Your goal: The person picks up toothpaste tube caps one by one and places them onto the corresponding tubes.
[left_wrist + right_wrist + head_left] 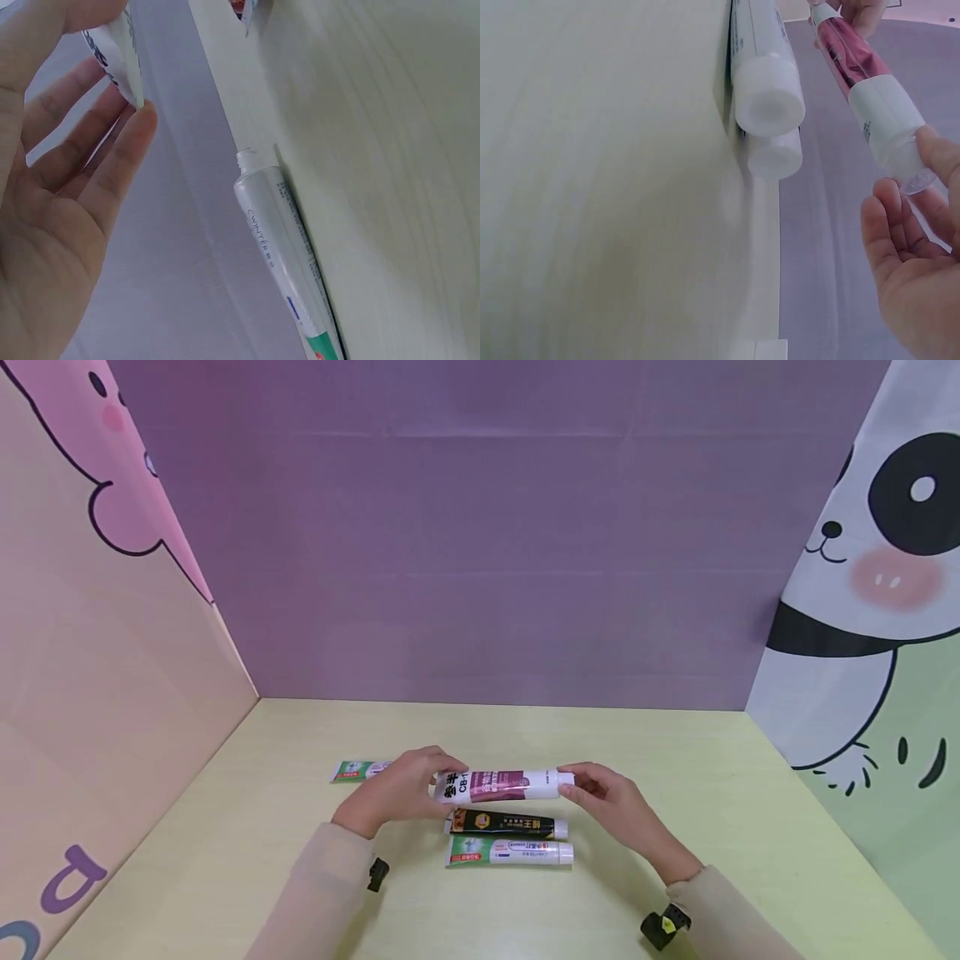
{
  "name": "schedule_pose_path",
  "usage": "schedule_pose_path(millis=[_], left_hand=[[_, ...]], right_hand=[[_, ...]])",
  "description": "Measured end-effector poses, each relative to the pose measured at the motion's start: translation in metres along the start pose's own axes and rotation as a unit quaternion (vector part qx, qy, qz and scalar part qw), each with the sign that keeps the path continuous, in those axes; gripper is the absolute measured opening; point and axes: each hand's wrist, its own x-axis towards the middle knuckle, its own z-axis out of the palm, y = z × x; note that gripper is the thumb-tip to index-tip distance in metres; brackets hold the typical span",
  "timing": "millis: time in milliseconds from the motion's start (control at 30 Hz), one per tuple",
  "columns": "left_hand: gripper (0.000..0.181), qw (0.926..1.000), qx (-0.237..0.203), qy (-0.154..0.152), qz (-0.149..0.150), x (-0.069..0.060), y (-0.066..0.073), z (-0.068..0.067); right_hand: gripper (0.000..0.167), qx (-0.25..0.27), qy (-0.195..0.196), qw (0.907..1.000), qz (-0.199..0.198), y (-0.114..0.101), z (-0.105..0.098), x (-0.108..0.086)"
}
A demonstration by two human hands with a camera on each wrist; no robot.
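Note:
Both hands hold a white and magenta toothpaste tube [502,785] level above the table. The left hand [405,785] pinches its flat crimped end. At the other end, the thumb and fingers of the right hand [618,810] grip the clear-looking cap [906,166]. Nearer me lie a black and gold toothpaste tube [517,823] and a green and white toothpaste tube [517,852], side by side with white caps to the right. Partly hidden behind the left hand is another green and white tube [354,771]; the left wrist view shows its bare threaded nozzle [246,161].
The pale wooden table [660,760] meets a purple back wall [495,543]. A left panel [112,693] with a pink cartoon and a right panel [862,693] with a panda picture close in the sides. Each wrist wears a black strap device [663,927].

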Motion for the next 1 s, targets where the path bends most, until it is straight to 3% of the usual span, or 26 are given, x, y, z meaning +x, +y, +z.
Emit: schedule_pose_path(millis=[200,500,733,1000], left_hand=[[0.048,0.9997,0.009,-0.007,-0.019,0.006,-0.002,0.004],[0.048,0.9999,0.011,-0.002,-0.012,0.012,-0.006,0.009],[0.048,0.9993,0.015,-0.008,-0.032,0.014,-0.005,0.013],[0.046,0.9994,-0.007,-0.02,-0.028,0.018,-0.01,0.017]], right_hand=[[0.028,-0.015,0.005,0.9998,0.014,0.008,0.003,0.004],[0.028,-0.026,0.004,0.9992,0.029,0.009,0.0,0.008],[0.026,-0.035,-0.022,0.998,0.048,0.009,-0.001,0.011],[0.024,-0.054,-0.074,0.995,0.04,0.015,0.0,0.011]])
